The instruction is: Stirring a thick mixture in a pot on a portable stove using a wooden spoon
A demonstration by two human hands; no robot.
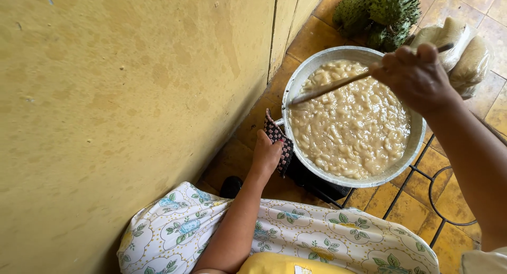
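Your left hand (265, 153) closed on checkered cloth (278, 140) pressed to the pot's near rim | metal pot (296, 84) of pale beans in thick liquid sits centre on a dark burner above the tiled floor | your right hand (414, 76) closed around wooden stick (330, 87), tip in the pot | green spiky fruits (380, 12) behind

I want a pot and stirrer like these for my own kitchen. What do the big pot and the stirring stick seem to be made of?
The pot looks like bare metal, probably aluminium: dull silver-grey, thin rolled rim, scuffed matte sheen. The stirring stick, held in the right hand, looks like plain unpainted wood: light brown, no shine, though its lower end is sunk in the pale porridge, so that part can't be judged.
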